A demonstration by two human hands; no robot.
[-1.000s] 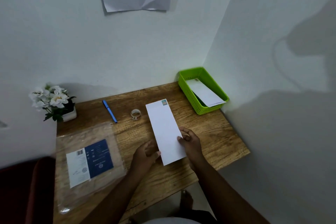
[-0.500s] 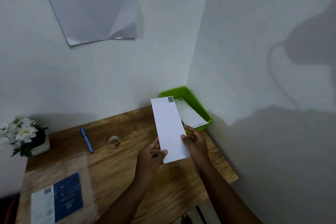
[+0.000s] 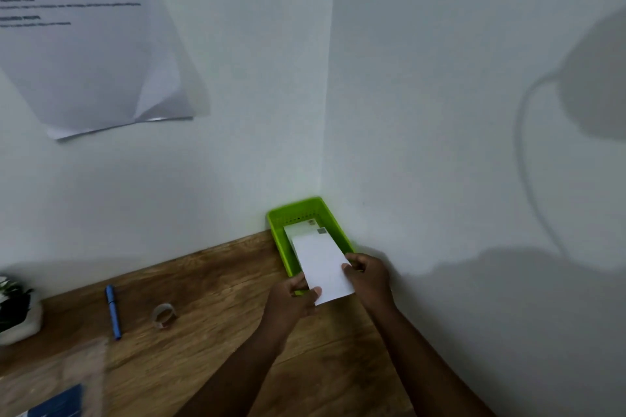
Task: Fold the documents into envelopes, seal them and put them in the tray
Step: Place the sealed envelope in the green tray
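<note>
Both my forearms reach forward and up from the near edge, converging toward the far right. My left hand (image 3: 294,298) pinches with the thumb on top, its knuckles facing me. My right hand (image 3: 367,276) grips opposite it, fingers curled inward, thumb tip pressed flat.

Head camera, single view, wide-angle.
We look forward and down from head height into the room corner; the wooden desk (image 3: 210,325) fills the lower frame, near, and the walls take up the upper half.
</note>
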